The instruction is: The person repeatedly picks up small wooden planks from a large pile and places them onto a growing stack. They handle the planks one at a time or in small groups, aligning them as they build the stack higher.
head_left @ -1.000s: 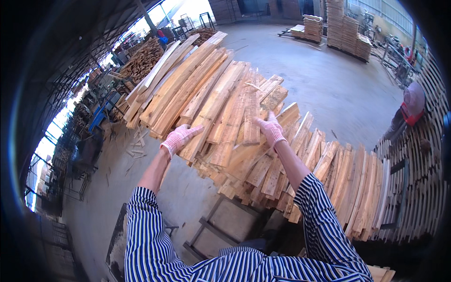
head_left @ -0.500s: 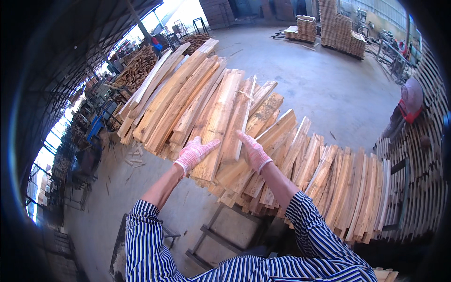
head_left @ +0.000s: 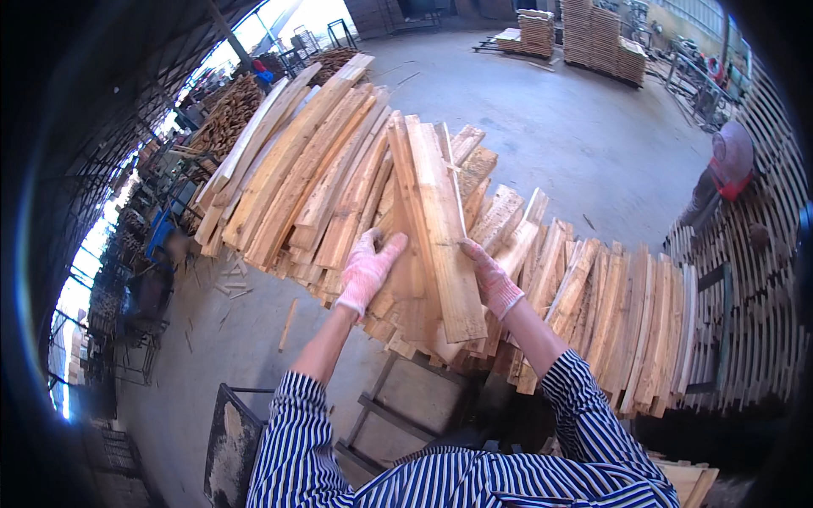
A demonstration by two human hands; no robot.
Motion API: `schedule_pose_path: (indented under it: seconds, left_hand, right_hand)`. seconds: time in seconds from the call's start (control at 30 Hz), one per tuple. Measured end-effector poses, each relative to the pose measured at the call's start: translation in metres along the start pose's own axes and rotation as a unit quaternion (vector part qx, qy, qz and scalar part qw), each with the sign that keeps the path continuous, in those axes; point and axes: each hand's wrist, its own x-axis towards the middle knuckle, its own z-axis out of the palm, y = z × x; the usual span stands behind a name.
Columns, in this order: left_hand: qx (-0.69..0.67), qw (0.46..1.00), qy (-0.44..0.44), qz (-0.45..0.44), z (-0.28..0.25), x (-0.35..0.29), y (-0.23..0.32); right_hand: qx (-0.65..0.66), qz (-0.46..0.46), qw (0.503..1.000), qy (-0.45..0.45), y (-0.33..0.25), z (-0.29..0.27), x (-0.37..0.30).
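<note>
I wear pink gloves and striped sleeves. My left hand (head_left: 368,269) and my right hand (head_left: 491,278) grip a bundle of a few long wooden slats (head_left: 436,220) from either side. The bundle is lifted off a big loose pile of wooden slats (head_left: 313,169), and its near end points toward me. The left palm presses its left edge and the right hand's fingers hold its right edge. More slats (head_left: 627,313) of the pile fan out to the right, below the bundle.
A person in a red top (head_left: 724,169) bends over at the right beside a curved rack of drying slats (head_left: 762,279). Stacked timber pallets (head_left: 593,34) stand far back. A metal frame (head_left: 398,415) sits on the concrete floor near my body. Scrap pieces (head_left: 288,323) lie at the left.
Both hands came off the top of the pile, closed in on a few slats and drew them up and toward me.
</note>
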Motion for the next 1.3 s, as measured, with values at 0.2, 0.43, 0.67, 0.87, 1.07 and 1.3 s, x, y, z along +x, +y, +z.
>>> schedule_pose_path:
  seconds: [0.2,0.43,0.67,0.87,1.07,1.3]
  left_hand:
    - [-0.285,0.938,-0.107,-0.165,0.021,-0.003,-0.019]
    - [-0.552,0.782,-0.201,-0.209,0.100,-0.089,-0.030]
    - [-0.546,0.781,-0.246,-0.178,0.148,-0.132,-0.030]
    - [-0.423,0.843,-0.319,-0.096,0.194,-0.169,-0.001]
    - [-0.490,0.734,-0.471,-0.007,0.215,-0.226,0.118]
    - [-0.466,0.669,-0.578,0.038,0.249,-0.271,0.200]
  right_hand:
    - [-0.081,-0.010,0.991,0.109,0.001,0.040,-0.045]
    - [-0.017,-0.017,1.000,0.012,0.018,-0.020,-0.125]
    - [-0.298,-0.070,0.935,0.177,0.029,-0.024,-0.205]
    - [-0.334,-0.143,0.897,0.250,0.038,-0.063,-0.288]
    - [-0.218,-0.333,0.856,0.329,0.054,-0.032,-0.398]
    - [-0.104,-0.476,0.798,0.356,0.059,0.042,-0.530]
